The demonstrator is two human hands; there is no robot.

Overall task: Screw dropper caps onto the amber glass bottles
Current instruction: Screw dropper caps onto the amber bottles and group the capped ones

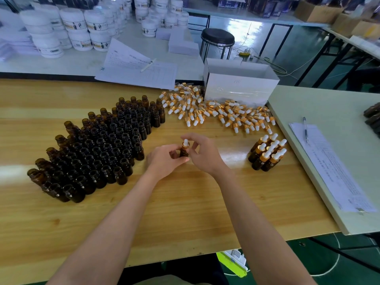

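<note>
Pale wooden worktop (185,212) fills the near view, with both forearms reaching over it. At its middle the left hand (164,159) has its grip curled round an upright amber glass bottle (183,152). The right hand (202,155) keeps a narrow grip, fingertips pinching the dropper cap (185,143) seated on the bottle's neck. To the left stands a block of open bottles (102,149), to the right a small cluster of capped bottles (267,154). Farther off lie loose dropper caps (216,112), heaped against a white box (240,83).
</note>
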